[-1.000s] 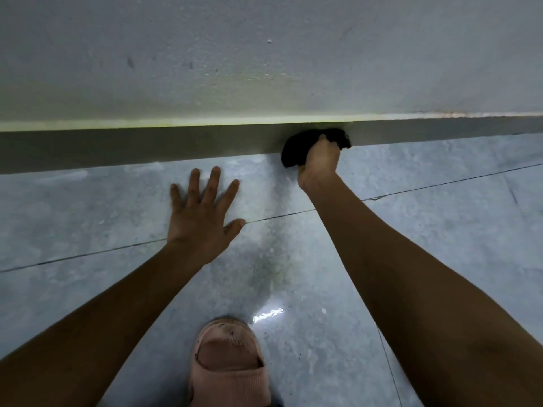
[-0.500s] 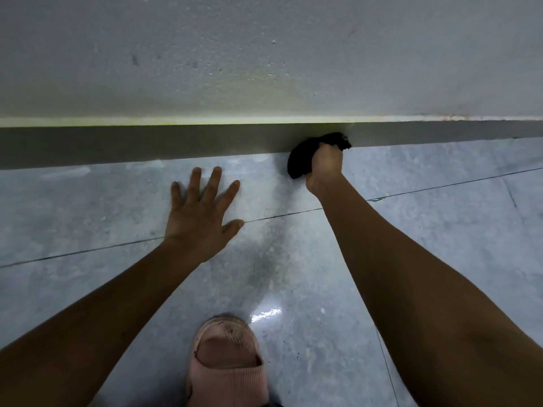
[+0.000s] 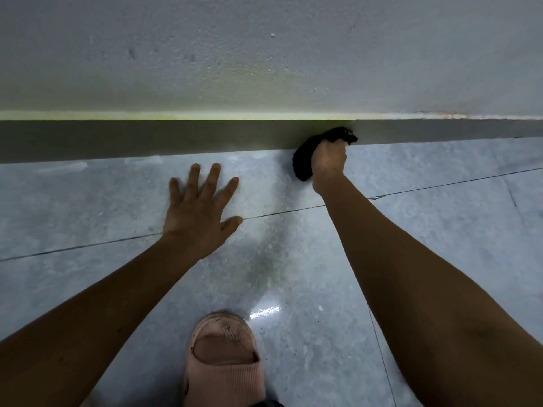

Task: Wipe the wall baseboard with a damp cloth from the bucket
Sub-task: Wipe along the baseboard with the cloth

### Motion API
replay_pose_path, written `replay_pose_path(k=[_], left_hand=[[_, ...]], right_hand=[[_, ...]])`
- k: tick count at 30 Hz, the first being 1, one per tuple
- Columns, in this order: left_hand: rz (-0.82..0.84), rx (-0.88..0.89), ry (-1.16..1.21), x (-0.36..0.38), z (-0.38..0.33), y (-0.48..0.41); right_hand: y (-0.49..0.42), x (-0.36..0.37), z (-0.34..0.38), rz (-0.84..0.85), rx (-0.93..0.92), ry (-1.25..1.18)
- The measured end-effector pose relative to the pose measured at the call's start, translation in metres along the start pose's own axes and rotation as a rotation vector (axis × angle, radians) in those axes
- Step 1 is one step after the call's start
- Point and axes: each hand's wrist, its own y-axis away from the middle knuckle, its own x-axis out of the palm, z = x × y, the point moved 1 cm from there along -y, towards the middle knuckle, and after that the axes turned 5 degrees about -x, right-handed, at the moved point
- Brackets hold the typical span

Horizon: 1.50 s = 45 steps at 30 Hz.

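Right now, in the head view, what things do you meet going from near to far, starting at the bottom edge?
Pink slipper → left hand flat on the floor → right hand gripping the black cloth → dark baseboard → wall.

bare floor (image 3: 440, 230) lies open right of the right hand (image 3: 327, 163); the left hand (image 3: 199, 212) blocks leftward

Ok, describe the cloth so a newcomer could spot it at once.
Find the dark baseboard strip running where the pale wall meets the grey tiled floor. Follow it right to the right hand. The cloth is the bunched black wad in its grip, the only black thing there.
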Motion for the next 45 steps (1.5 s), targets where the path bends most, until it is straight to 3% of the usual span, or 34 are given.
replay_pose_path(k=[3, 8, 11, 16, 22, 30, 36, 38, 41, 43, 45], left_hand=[[0.007, -0.005, 0.003, -0.001, 0.0, 0.0], [-0.004, -0.013, 0.024, 0.001, -0.001, 0.0], [-0.01, -0.006, 0.021, 0.002, -0.001, 0.0], [-0.009, -0.003, 0.031, 0.001, 0.001, 0.0], [-0.043, -0.005, 0.033, 0.005, 0.0, -0.001], [-0.041, 0.009, 0.041, 0.004, 0.002, 0.0], [-0.041, 0.024, 0.026, 0.003, 0.005, 0.001], [-0.046, 0.019, 0.028, 0.004, 0.004, 0.001], [-0.037, 0.028, 0.035, 0.003, 0.005, 0.001], [-0.031, 0.032, 0.031, 0.002, 0.007, 0.001], [-0.024, 0.035, 0.02, 0.002, 0.007, 0.002]], right_hand=[[0.002, -0.014, -0.008, 0.118, -0.047, 0.224], [0.009, -0.038, -0.025, 0.024, -0.09, 0.407], [0.02, -0.028, -0.034, 0.064, -0.176, 0.705], [0.018, -0.012, -0.039, 0.09, -0.35, 0.965], [0.027, 0.001, -0.028, 0.118, -0.354, 0.986], [0.048, 0.001, -0.042, 0.204, -0.726, 1.025], [0.021, -0.022, -0.053, 0.161, -0.572, 0.849], [0.021, -0.019, -0.045, 0.244, -0.665, 0.767], [0.023, -0.017, -0.036, 0.373, -0.943, 0.872], [0.022, -0.019, -0.036, 0.204, -1.003, 0.965], [0.029, -0.024, -0.035, 0.016, -0.888, 0.958]])
